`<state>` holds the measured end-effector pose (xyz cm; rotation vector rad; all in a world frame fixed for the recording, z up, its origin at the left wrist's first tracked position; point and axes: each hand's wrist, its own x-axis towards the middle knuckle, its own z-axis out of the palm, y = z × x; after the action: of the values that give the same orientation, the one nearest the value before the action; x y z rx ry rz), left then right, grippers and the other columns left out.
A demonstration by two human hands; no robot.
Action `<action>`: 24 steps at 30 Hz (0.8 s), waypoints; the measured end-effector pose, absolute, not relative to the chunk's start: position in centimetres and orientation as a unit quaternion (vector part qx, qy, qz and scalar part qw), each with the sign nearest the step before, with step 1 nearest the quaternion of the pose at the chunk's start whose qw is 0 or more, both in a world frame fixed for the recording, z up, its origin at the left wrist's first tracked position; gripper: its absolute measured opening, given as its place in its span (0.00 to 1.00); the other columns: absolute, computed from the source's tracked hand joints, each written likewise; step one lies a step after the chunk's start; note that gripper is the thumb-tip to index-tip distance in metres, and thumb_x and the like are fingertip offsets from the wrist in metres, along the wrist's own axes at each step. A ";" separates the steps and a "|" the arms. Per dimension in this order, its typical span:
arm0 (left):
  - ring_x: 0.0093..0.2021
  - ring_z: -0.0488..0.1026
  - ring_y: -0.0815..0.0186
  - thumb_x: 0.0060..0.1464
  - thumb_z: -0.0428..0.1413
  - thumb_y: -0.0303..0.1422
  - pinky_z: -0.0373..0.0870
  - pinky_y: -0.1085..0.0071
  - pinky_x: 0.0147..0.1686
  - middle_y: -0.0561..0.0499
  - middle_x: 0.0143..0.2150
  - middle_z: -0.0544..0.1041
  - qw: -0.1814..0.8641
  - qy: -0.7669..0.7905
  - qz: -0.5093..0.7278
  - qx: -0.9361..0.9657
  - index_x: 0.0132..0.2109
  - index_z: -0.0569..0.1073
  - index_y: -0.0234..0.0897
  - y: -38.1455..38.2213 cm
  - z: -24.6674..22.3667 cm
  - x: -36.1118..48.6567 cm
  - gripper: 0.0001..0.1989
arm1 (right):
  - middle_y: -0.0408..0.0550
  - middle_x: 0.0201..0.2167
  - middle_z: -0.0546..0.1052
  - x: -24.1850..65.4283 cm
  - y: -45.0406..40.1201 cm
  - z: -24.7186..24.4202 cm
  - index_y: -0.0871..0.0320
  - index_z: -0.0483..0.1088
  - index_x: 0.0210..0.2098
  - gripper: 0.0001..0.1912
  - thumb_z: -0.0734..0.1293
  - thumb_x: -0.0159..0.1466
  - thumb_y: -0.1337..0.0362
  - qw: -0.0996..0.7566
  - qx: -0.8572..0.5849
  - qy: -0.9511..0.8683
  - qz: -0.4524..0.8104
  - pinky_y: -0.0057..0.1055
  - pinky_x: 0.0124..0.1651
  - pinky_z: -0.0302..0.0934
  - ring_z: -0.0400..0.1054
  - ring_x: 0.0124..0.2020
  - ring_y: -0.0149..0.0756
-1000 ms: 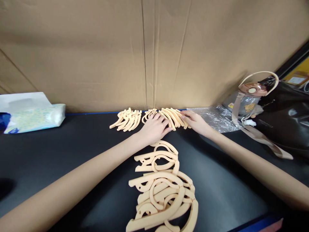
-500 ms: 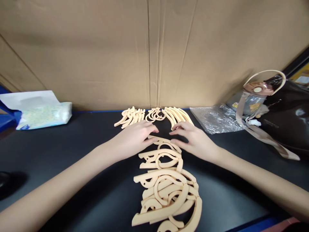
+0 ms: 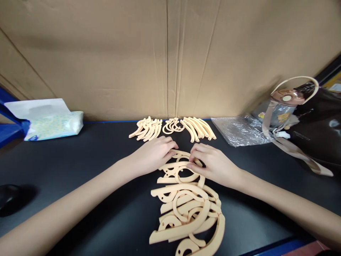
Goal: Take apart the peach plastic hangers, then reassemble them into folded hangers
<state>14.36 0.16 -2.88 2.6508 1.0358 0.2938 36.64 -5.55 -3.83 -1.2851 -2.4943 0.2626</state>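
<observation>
Both hands are at the far end of the overlapping row of cream hangers (image 3: 176,188), which runs down the middle of the dark surface (image 3: 119,220) toward the wearer. Left hand (image 3: 156,151): fingers curled, thumb close to the fingertips, narrow gap, at the left end of the farthest hanger. Right hand (image 3: 213,161): thumb and fingers bent, small gap, at the curved right side. Contact looks likely on both; can't tell if either really grips.

Step in hand looks like handling that end hanger. To do it well: pinch lightly at both ends, keep it flat and level, move both hands together. The hangers overlap, so a one-sided pull would probably drag the neighbours; free the rings and hooked parts first. Keep wrists off the nearer hangers.

Beyond the hands, near the cardboard wall (image 3: 119,71): left pile (image 3: 152,128), middle hooks (image 3: 173,126), right pile (image 3: 201,127), grouped apart. Best not to nudge those when reaching. Clear plastic bag (image 3: 231,131) lies right of them.
</observation>
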 end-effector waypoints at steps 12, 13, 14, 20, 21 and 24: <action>0.45 0.75 0.57 0.60 0.51 0.46 0.70 0.61 0.43 0.45 0.42 0.79 0.410 0.452 0.319 0.726 0.48 0.72 0.35 -0.1 -2.5 15.6 0.19 | 0.34 0.19 0.63 37.8 -3.8 -4.5 0.55 0.64 0.36 0.13 0.63 0.68 0.52 0.399 -0.511 -0.709 0.276 0.27 0.27 0.50 0.55 0.21 0.28; 0.45 0.75 0.58 0.59 0.53 0.46 0.70 0.62 0.42 0.45 0.42 0.79 0.446 0.450 0.329 0.700 0.47 0.72 0.35 -0.2 -2.4 15.8 0.19 | 0.35 0.19 0.65 37.8 -3.5 -4.3 0.55 0.65 0.37 0.14 0.63 0.68 0.51 0.419 -0.509 -0.701 0.271 0.27 0.27 0.52 0.57 0.22 0.28; 0.44 0.76 0.59 0.58 0.54 0.46 0.71 0.64 0.42 0.44 0.43 0.79 0.478 0.447 0.339 0.676 0.45 0.73 0.35 -0.3 -2.4 16.0 0.19 | 0.37 0.20 0.67 37.8 -3.1 -4.0 0.56 0.65 0.36 0.14 0.63 0.67 0.50 0.432 -0.506 -0.697 0.265 0.28 0.28 0.53 0.59 0.23 0.29; 0.40 0.72 0.68 0.58 0.56 0.41 0.69 0.71 0.42 0.47 0.42 0.75 0.568 0.429 0.418 0.564 0.39 0.72 0.35 -0.4 -2.3 16.7 0.12 | 0.36 0.18 0.68 38.4 -1.3 -0.9 0.56 0.69 0.36 0.13 0.66 0.66 0.52 0.399 -0.514 -0.739 0.174 0.28 0.28 0.54 0.60 0.21 0.28; 0.40 0.71 0.69 0.59 0.55 0.39 0.69 0.73 0.42 0.49 0.42 0.74 0.573 0.424 0.431 0.553 0.38 0.71 0.36 -0.5 -2.2 16.7 0.10 | 0.37 0.19 0.68 38.6 -1.0 -0.3 0.56 0.70 0.36 0.13 0.66 0.66 0.52 0.387 -0.518 -0.748 0.151 0.28 0.29 0.54 0.60 0.21 0.28; 0.37 0.70 0.71 0.64 0.50 0.36 0.70 0.75 0.39 0.52 0.37 0.71 0.590 0.405 0.449 0.535 0.34 0.67 0.37 -0.9 -1.8 16.9 0.11 | 0.38 0.18 0.69 39.4 -0.2 1.1 0.57 0.70 0.35 0.15 0.64 0.67 0.51 0.343 -0.527 -0.770 0.107 0.29 0.31 0.56 0.62 0.22 0.30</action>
<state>16.93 -0.88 -1.84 1.2452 0.9420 1.0448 39.41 -0.19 1.07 -1.3684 -2.0018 0.2774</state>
